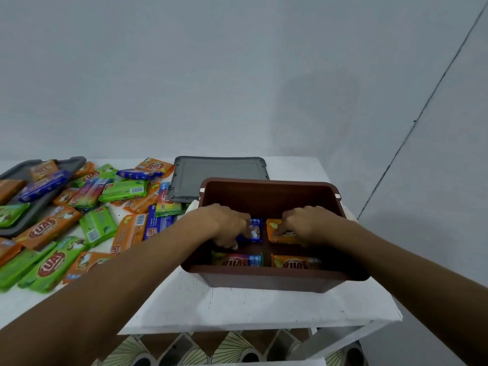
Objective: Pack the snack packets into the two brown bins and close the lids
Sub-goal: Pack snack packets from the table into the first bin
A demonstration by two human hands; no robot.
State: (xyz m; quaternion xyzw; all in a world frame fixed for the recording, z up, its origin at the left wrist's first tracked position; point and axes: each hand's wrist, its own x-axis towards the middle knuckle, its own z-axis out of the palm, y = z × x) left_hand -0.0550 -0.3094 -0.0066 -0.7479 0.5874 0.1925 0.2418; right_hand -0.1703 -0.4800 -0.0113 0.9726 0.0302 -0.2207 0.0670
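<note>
At the far left of the white table (237,307), a grey lid (18,172) lies flat with a few packets resting on it. Near it and to its right, loose snack packets (87,220) lie in an overlapping heap of orange, green, blue and rainbow wrappers. It runs from the left edge almost to the bin. A second grey lid (219,173) lies flat at the far middle of the table, just behind the bin.

The brown bin (264,280) stands open on the right part of the table, and both our arms reach into it. Our left hand (227,225) is in the far left part of the bin, with its fingers curled down over a blue packet (255,231), gripping it. Near it, against the near wall, lies a rainbow packet (237,260).

Our right hand (307,224) is in the far right part of the bin. Its fingers bend onto an orange packet (274,233), with the forefinger laid across the top, holding it. Another orange wrapper (295,263) lies in the near right part. The four packets in the bin form two rows of two and sit slightly apart. We see only this one brown bin.
</note>
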